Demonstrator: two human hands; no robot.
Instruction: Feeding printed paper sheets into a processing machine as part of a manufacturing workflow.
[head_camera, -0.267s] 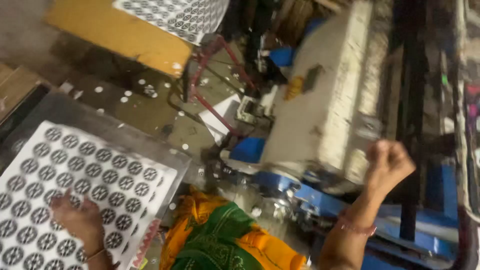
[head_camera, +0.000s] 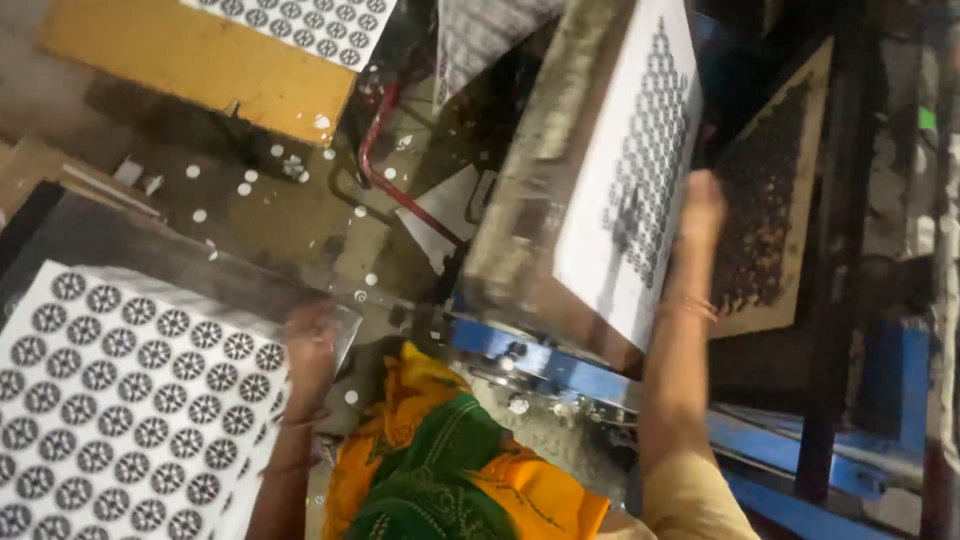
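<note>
Lying at the far left, a stack of white sheets printed with rows of black round patterns fills the lower corner, resting on a dark tray. The left hand sits at the stack's right edge, touching the top sheet; it is blurred, so whether its grip is together or apart cannot be told. Above, a yellow board carries another patterned sheet, and small white discs dot the grimy floor beside a red pipe. Below the middle, orange and green cloth covers the person's lap. Right of it, a tilted machine plate holds a printed sheet against its face, above a blue frame. The right hand reaches up to that sheet's right edge, fingers against it; its grip looks closed on the edge, though blur keeps this uncertain. Just right stands a dark perforated die board.
</note>
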